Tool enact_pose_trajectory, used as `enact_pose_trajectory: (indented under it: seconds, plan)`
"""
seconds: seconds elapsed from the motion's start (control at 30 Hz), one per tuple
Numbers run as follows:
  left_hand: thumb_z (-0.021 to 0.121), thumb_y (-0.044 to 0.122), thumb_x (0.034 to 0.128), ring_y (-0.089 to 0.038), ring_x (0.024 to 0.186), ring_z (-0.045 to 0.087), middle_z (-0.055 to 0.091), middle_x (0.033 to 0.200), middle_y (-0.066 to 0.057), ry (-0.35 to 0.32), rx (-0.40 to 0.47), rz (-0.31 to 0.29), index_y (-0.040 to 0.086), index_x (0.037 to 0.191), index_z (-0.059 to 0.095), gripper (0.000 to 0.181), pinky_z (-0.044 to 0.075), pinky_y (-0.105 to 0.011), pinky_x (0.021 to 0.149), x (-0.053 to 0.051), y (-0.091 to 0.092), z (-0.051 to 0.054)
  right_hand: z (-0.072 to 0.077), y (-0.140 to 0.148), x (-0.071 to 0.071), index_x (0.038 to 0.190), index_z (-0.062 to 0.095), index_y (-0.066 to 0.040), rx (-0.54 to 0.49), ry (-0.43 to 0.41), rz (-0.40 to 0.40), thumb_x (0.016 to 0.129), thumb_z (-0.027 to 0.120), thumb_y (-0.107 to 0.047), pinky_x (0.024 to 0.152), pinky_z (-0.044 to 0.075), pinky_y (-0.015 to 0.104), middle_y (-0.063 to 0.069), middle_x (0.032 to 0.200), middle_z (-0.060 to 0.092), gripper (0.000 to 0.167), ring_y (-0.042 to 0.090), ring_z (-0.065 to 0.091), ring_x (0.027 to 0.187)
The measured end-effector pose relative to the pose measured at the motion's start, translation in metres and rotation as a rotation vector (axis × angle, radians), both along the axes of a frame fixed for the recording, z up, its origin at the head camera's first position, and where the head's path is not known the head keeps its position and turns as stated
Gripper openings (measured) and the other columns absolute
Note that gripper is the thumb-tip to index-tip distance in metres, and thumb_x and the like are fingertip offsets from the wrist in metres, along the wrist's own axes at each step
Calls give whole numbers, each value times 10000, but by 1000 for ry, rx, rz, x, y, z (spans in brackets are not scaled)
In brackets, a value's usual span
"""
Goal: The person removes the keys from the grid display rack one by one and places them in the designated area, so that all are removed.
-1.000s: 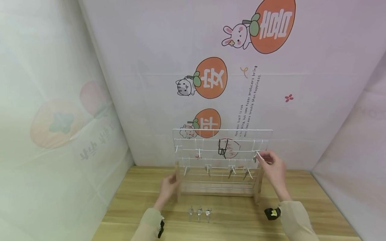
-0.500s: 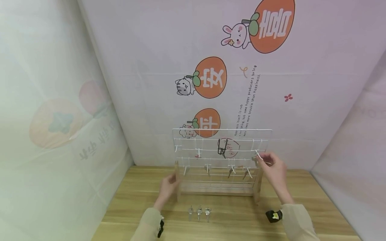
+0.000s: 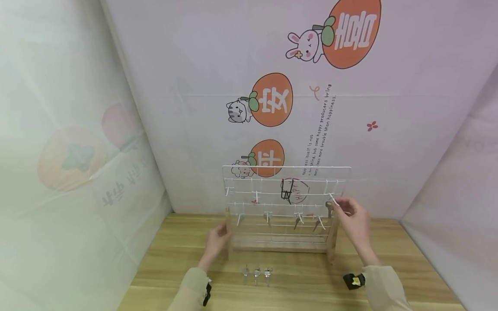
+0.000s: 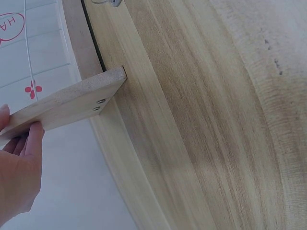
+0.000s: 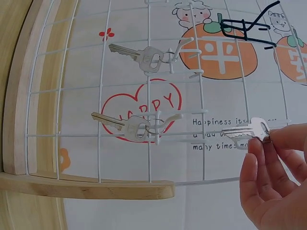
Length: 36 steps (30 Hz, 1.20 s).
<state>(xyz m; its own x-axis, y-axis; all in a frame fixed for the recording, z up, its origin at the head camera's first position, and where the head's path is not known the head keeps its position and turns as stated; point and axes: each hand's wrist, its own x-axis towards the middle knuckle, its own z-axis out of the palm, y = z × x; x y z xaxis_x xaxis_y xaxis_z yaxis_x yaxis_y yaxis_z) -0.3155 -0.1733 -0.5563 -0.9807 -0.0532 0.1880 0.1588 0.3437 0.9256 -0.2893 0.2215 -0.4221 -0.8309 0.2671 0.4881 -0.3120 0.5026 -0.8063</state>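
A white wire grid rack [image 3: 288, 166] stands upright in a wooden frame. My left hand [image 3: 218, 242] grips its left wooden upright [image 3: 228, 229]; in the left wrist view the thumb and fingers [image 4: 34, 139] lie on either side of that board [image 4: 67, 98]. At the rack's right side, my right hand [image 3: 353, 218] pinches a silver key [image 5: 259, 128] by its head end, close to a white hook [image 3: 333, 199]. Whether its ring is on the hook is hidden by the fingers. Two other keys [image 5: 149, 59] [image 5: 139, 129] hang from white hooks in the right wrist view.
Three silver keys [image 3: 257, 273] lie in a row on the wooden table [image 3: 295, 289] before the rack. A black hook piece [image 3: 287, 190] is on the grid's upper part. Behind stands a printed white backdrop [image 3: 194, 129].
The key at my right fingertips has turned to hang downward and shows more plainly below the hook. The left hand has stayed on the upright.
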Motion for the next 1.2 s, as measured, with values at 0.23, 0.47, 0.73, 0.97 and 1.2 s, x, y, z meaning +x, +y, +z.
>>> enact_pose_trajectory:
  seconds: [0.23,0.47,0.73,0.97,1.2]
  plan:
    - [687,148,920,-440,1200,617,613,1307,-298,-2,-7,1,-96,1329,542,498,533,-518,1027,-1,0,1,0,2,6,1061,698,5,14,6,19,916,700,-106,692,506,0,204,1012,739,183,-174,576,767]
    - [688,134,918,-438,1199,618,614,1304,-299,4,10,5,-96,1325,546,490,531,-516,1032,-2,-1,-2,-2,3,13,987,706,-9,29,12,-19,912,704,-119,666,509,7,56,884,753,133,-178,585,735]
    - [685,124,919,-441,1192,621,613,1300,-304,13,-2,-1,-101,1314,552,474,536,-517,1024,-2,-1,-5,-1,3,22,961,718,-28,26,23,-31,905,715,-121,672,508,4,-174,813,699,109,-182,599,734]
    - [679,111,919,-448,1205,610,601,1314,-308,2,8,-5,-101,1327,539,480,526,-523,1034,0,0,-3,0,7,30,971,729,-61,58,33,-49,905,718,-134,665,503,6,15,854,762,99,-173,606,733]
    - [685,129,916,-434,1210,613,605,1319,-294,-8,2,0,-91,1329,542,490,527,-511,1038,-1,0,-2,2,7,34,949,730,-83,99,49,-58,906,718,-142,645,498,7,9,846,761,75,-183,597,724]
